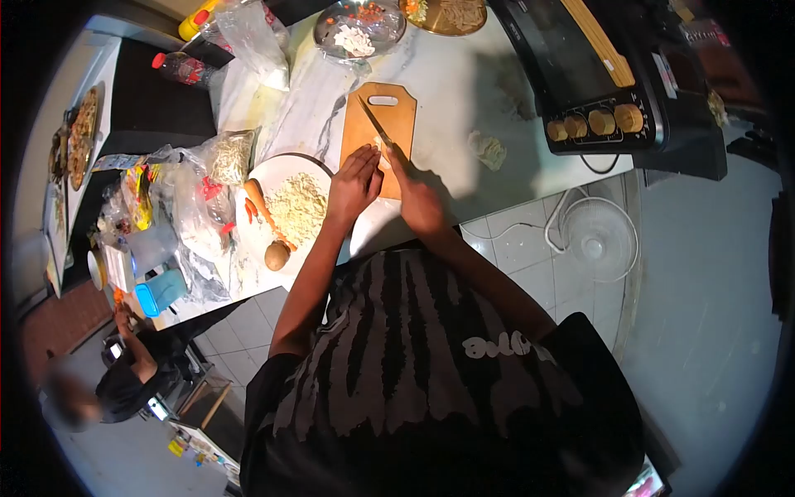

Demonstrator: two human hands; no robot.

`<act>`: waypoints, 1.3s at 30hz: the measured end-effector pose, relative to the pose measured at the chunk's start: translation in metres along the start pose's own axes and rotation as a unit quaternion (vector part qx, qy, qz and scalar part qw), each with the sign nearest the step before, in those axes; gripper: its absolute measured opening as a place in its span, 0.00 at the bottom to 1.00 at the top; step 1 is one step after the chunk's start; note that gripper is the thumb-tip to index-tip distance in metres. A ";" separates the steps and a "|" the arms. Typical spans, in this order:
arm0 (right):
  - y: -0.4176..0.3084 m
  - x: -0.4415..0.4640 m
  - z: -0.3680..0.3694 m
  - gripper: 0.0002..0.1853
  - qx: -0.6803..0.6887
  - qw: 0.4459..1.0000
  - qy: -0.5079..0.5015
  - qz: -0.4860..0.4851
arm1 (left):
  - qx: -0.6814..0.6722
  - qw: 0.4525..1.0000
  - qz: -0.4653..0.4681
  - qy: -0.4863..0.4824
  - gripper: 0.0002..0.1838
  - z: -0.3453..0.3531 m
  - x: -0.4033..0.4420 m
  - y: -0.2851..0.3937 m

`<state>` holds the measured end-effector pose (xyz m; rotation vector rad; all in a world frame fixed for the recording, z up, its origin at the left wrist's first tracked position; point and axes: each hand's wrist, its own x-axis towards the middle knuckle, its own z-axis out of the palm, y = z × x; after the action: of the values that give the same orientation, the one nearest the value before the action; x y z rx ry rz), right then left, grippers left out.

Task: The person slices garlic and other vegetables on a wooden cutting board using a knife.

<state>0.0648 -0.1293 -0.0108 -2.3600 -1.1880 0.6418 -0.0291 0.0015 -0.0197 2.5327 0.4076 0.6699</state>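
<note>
A wooden cutting board (352,124) with a handle slot lies on the marble-patterned counter. My right hand (421,199) is closed around the handle of a kitchen knife (374,121), whose blade points away from me and to the left over the board. My left hand (354,184) rests on the board with its fingers bent and pressed together beside the blade. At its fingertips is a small pale piece of food (378,142), mostly hidden, its kind unclear. Left of the hand, a white plate (263,171) bears chopped pale vegetable (296,207), a carrot (255,195) and a round brown vegetable (277,256).
Two metal trays, one with chopped white and orange pieces (354,40), stand at the back. A pale leaf-like scrap (487,151) lies right of the board, near a black toaster oven (596,116). Plastic bags (199,207) and a blue container (161,292) crowd the left. Another person (132,364) is at lower left.
</note>
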 end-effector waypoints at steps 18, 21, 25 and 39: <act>0.038 0.048 -0.039 0.15 0.218 0.963 0.120 -0.104 | 0.028 0.973 -0.214 0.083 0.14 0.003 0.018 0.036; 0.042 0.069 -0.050 0.10 0.228 0.959 0.102 -0.133 | 0.087 0.970 -0.211 0.081 0.15 0.009 0.027 0.032; 0.039 0.091 -0.039 0.12 0.232 0.966 0.027 -0.111 | 0.071 0.968 -0.235 0.056 0.13 0.010 0.030 0.026; 0.034 0.125 -0.029 0.12 0.242 0.942 -0.050 -0.228 | -0.207 0.854 -0.459 0.129 0.09 -0.009 0.031 0.029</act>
<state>0.1690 -0.0496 -0.0325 -1.5918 -1.3711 0.7850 -0.0035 -0.0078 0.0139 1.5562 1.2928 0.6021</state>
